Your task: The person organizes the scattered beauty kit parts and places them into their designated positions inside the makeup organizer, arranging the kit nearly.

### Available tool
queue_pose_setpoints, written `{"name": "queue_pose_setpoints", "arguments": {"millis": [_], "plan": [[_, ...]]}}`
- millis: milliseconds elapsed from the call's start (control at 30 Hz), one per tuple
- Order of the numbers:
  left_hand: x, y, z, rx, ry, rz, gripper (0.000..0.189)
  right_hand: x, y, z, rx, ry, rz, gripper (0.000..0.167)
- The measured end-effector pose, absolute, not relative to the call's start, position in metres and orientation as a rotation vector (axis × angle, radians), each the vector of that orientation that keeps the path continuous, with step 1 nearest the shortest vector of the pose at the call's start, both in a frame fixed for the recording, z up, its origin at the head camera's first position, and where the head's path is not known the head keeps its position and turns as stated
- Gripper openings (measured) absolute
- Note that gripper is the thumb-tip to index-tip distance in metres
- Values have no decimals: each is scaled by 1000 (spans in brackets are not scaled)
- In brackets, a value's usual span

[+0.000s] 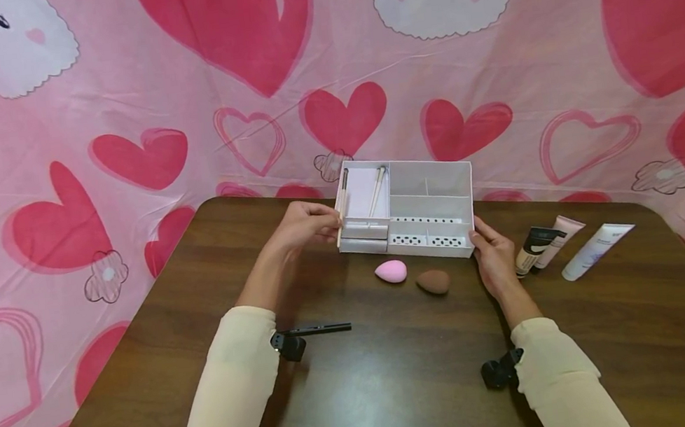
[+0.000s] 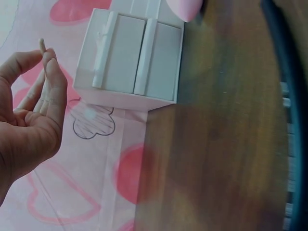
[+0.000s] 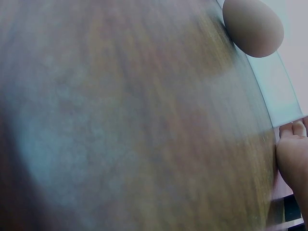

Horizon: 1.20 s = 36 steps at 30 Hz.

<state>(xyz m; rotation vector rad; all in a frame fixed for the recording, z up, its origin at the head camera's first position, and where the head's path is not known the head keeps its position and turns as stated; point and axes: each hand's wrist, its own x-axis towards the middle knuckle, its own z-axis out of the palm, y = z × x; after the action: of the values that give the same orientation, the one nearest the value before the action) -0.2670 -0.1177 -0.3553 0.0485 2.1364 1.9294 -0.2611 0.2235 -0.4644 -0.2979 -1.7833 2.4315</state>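
A white makeup organizer with compartments and two small drawers stands at the back of the table. At its left side, my left hand pinches a slim makeup brush between thumb and fingertips. The left wrist view shows only the pale handle end above the fingers. My right hand grips the organizer's right front corner, thumb in front; its other fingers are partly hidden. Another brush leans in the left compartment. A pink sponge and a brown sponge lie before the organizer.
To the right of my right hand stand a black-capped foundation tube, a pink tube and a white tube. A black pencil-like stick lies near my left wrist. Behind the wooden table hangs a heart-patterned cloth.
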Motion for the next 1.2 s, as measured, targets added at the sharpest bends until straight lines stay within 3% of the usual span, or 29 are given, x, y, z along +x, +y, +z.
{"name": "queue_pose_setpoints", "arguments": {"millis": [700, 1200], "plan": [[-314, -91, -335, -10, 2158, 1853, 31, -262, 223, -466, -302, -1785, 2414, 51], [-328, -82, -335, 78, 2331, 1654, 27, -259, 224, -467, -287, -1787, 2394, 51]]}}
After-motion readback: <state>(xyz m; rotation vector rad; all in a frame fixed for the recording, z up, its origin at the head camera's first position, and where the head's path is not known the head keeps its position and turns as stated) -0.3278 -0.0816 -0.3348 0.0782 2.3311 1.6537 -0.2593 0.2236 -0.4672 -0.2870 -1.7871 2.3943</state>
